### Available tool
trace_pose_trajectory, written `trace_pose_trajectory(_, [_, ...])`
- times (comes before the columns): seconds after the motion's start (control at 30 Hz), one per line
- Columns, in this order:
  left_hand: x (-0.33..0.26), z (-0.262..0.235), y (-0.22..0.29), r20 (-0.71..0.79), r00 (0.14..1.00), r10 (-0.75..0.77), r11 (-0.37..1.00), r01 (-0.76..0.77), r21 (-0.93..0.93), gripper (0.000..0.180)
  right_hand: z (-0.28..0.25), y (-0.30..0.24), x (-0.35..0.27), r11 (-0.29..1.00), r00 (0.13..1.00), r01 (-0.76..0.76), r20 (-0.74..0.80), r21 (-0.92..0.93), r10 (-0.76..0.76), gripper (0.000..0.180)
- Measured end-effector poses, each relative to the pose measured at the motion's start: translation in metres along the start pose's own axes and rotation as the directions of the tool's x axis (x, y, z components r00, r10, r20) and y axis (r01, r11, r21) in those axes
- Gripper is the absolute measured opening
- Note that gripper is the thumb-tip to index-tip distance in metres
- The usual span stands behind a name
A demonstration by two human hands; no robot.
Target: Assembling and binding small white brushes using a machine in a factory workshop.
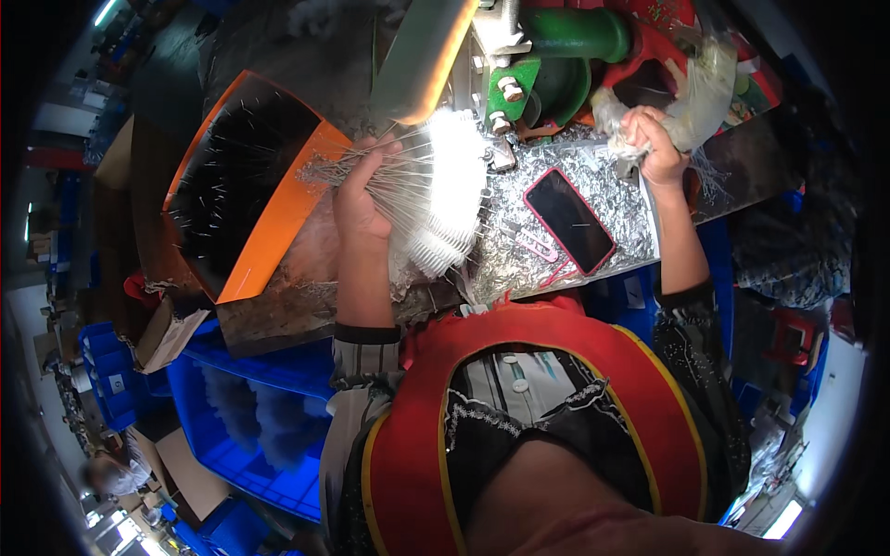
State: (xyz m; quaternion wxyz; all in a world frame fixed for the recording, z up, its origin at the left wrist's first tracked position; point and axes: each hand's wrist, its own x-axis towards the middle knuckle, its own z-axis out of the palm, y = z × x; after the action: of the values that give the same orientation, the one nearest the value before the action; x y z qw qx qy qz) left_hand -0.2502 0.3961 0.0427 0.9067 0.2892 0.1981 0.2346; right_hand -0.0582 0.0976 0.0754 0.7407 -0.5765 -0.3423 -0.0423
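A fan of thin metal wires tipped with white fluffy tufts [436,190] sits over the middle of the foil-littered tabletop [519,250], its tufted ends just below the green machine [556,56]. The left hand [362,199] has its grip pressed together around the bare wire ends, holding the bundle spread like a comb. The right hand [654,139] is closed on a clump of whitish fibre [691,93] near the machine's red part.

To do this well, I would judge that the left hand should keep the wires flat and evenly fanned, so the tufts do not tangle.

A dark phone in a red case [569,221] lies between the hands; an orange tray of loose wires [246,181] stands left of the bundle.
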Motion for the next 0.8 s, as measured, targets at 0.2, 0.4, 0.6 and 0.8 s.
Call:
trace_pose_trajectory(0.2, [-0.004, 0.0, -0.008, -0.195, 0.972, 0.134, 0.99, -0.122, 0.071, 0.017, 0.002, -0.059, 0.027, 0.918, 0.916, -0.397, -0.055, 0.012, 0.397, 0.027])
trace_pose_trajectory(0.4, [-0.004, 0.016, -0.006, -0.277, 0.944, 0.177, 0.98, -0.145, 0.135, 0.019, 0.003, -0.099, 0.065, 0.795, 0.802, -0.558, 0.09, -0.237, 0.59, 0.038])
trace_pose_trajectory(0.6, [-0.005, 0.023, -0.005, -0.306, 0.934, 0.185, 0.971, -0.127, 0.2, 0.022, 0.004, -0.1, 0.065, 0.802, 0.811, -0.545, 0.088, -0.245, 0.578, 0.038])
trace_pose_trajectory(0.8, [-0.002, 0.021, -0.006, -0.306, 0.934, 0.187, 0.976, -0.14, 0.169, 0.022, 0.007, -0.092, 0.051, 0.836, 0.846, -0.519, 0.03, -0.18, 0.532, 0.035])
